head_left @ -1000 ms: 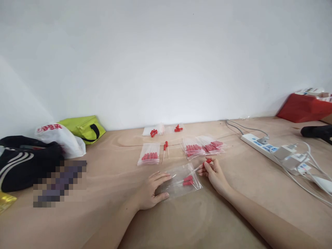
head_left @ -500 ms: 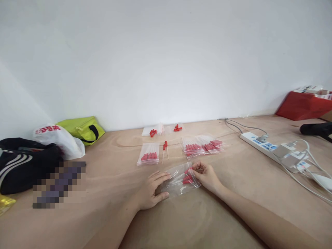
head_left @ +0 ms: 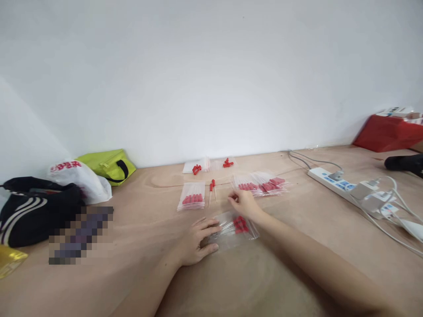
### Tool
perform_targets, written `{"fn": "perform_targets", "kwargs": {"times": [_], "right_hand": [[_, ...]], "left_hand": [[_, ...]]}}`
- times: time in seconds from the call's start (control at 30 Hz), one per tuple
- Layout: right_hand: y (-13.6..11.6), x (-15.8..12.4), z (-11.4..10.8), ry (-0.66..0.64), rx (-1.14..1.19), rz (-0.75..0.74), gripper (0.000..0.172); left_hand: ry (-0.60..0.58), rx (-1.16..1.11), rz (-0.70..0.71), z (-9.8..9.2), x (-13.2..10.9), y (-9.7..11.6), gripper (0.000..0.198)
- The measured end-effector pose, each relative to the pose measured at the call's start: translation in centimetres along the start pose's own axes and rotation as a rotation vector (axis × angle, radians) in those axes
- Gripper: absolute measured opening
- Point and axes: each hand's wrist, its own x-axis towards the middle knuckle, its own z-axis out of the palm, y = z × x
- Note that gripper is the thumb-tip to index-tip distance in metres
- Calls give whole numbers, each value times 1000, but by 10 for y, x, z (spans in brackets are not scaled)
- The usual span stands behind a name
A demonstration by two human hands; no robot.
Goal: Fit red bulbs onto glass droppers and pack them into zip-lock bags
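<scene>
A clear plastic bag (head_left: 228, 242) lies flat in front of me, with several red-ended thin sticks (head_left: 240, 224) inside that look like droppers. My left hand (head_left: 198, 242) rests on the bag's left end, fingers spread. Above the bag's far side, my right hand (head_left: 245, 204) is off the bag, its fingers curled close together with nothing visible in them. Just left of it, two loose red-ended sticks (head_left: 212, 187) lie on the table, apart from the fingers.
A filled zip bag (head_left: 191, 199) lies left of the loose sticks, more filled bags (head_left: 261, 185) to the right. Small red pieces (head_left: 197, 169) sit on bags near the wall. A power strip (head_left: 333, 185) with cables is at right, a black bag (head_left: 39, 211) at left.
My right hand has let go of the bag's right end and moved forward and left, towards the loose sticks. My left hand stays on the bag. The view has shifted slightly.
</scene>
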Motion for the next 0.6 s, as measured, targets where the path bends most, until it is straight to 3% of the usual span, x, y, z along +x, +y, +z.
{"fn": "perform_targets", "kwargs": {"times": [0.13,0.33,0.47,0.6], "right_hand": [[-24,40,27,-32,-78,133,14],[-29,70,55,-68,-121,250,22],[-29,72,49,-72,-113,217,28],[-17,52,18,-31,-67,127,58]], "left_hand": [[-5,6,19,2,-1,-1,37],[49,-42,59,5,-3,-3,44],[65,-82,54,4,-3,-2,34],[69,-90,38,2,-3,1,28]]}}
